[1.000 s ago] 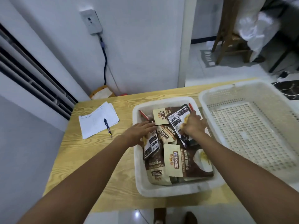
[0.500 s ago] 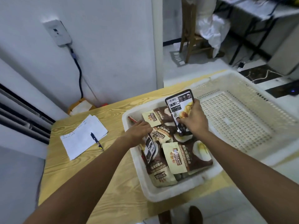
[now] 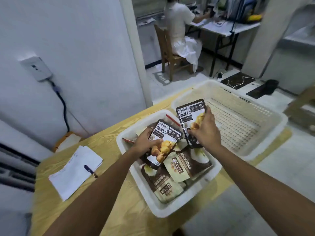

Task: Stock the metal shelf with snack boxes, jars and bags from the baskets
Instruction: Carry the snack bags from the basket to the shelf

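Bags are now held in both hands, which was not so half a second ago. Then the left hand [image 3: 146,143] lay on the heap; now its fingers and thumb are curled round a black-and-white bag [image 3: 166,133], lifted just above the heap. A second bag [image 3: 190,114] of the same kind is pinched at its lower edge by the right hand [image 3: 206,133] and is held higher than before, at one o'clock from the first. More of the room is seen than before. Both bags are flat, shiny and soft, with rounded corners and a picture of yellow nuts. Brown-and-cream bags [image 3: 184,166] are piled in the full basket [image 3: 146,195], which is white, smooth plastic with thick rounded walls. At two o'clock from it, just beside it, an empty basket [image 3: 247,126] is set, bigger, with many small holes in its bottom and sides. Both baskets are borne by a yellow wooden table [image 3: 47,210] with wavy grain. At nine o'clock from the full basket a stack of white papers [image 3: 75,169] is laid, with a dark pen [image 3: 90,170] on top. A white wall [image 3: 85,40] is seen behind, with a small white box [image 3: 36,68] and a dark cable [image 3: 63,106] hanging from it. At twelve o'clock, across a pale floor [image 3: 255,210], a person [image 3: 179,23] in white is seated on a wooden chair [image 3: 167,53] at a desk [image 3: 230,28].
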